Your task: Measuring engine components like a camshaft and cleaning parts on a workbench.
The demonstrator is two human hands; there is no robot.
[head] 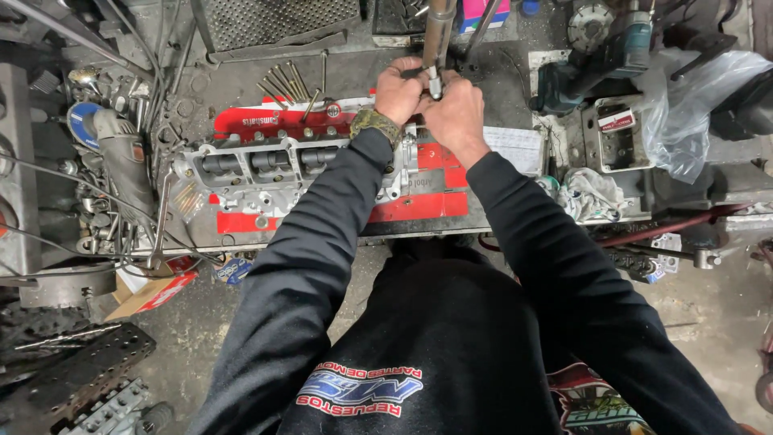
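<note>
Tool: a long steel bar-type wrench (439, 32), held upright just beyond the far right end of the cylinder head (274, 169), its socket end hidden between the two hands.
Left grip: left hand (398, 90) closed around the lower part of the tool, knuckles up, camouflage-patterned wristband (375, 122) on the wrist.
Right grip: right hand (456, 113) closed over the same lower part, touching the left hand; fingers not seen apart, exact wrap on the socket not told.
Cylinder head: grey cast metal, laid lengthwise on a red cardboard sheet (419, 205) on the surface (515, 89); judged heavy, stiff, sharp-edged, unlikely to shift under load.
Handling of the tool: judged rigid, fairly heavy, smooth and probably oily, so apt to slip; best taken low near the socket to steady it, high on the shaft for leverage.
Left of the head: an angle grinder (121, 157) among loose metal parts.
Beyond the head: a row of long bolts (282, 80).
Right of the head: a crumpled rag (592, 193), a clear plastic bag (692, 105).
</note>
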